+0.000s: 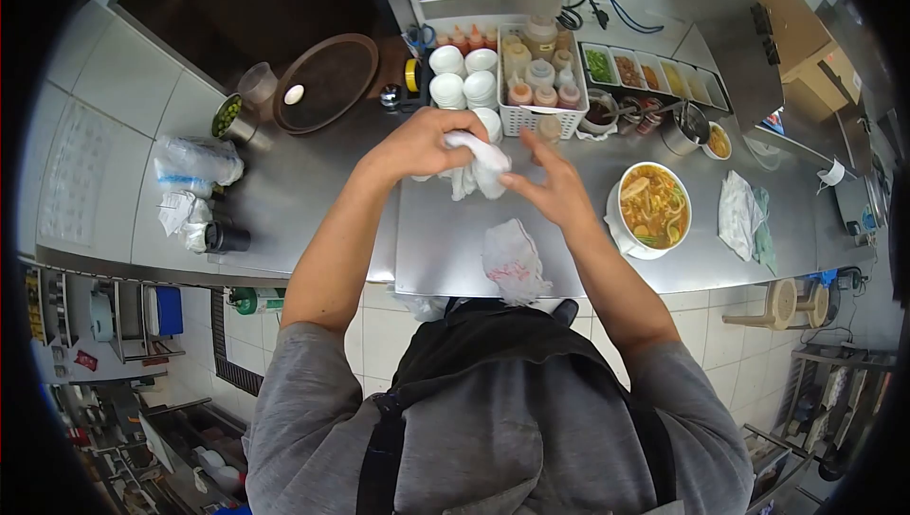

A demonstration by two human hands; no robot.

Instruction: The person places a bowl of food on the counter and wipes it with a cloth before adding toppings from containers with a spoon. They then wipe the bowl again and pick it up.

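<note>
A bunched white cloth (485, 161) is gripped in my left hand (417, 144) above the steel counter, its loose end hanging down. Just right of it, my right hand (547, 179) has its fingers spread, the thumb near the cloth's edge. A second white cloth with reddish stains (514, 259) lies at the counter's front edge below my hands. To the right of my right hand, a white bowl of soup (654, 207) with noodles and toppings stands on a white plate (617, 232).
Behind my hands are stacked white cups (447, 90) and a white basket of sauce bottles (540, 121). A round brown tray (327, 118) sits back left. Topping containers (654, 76) line the back right. Another white cloth (737, 215) lies right of the bowl.
</note>
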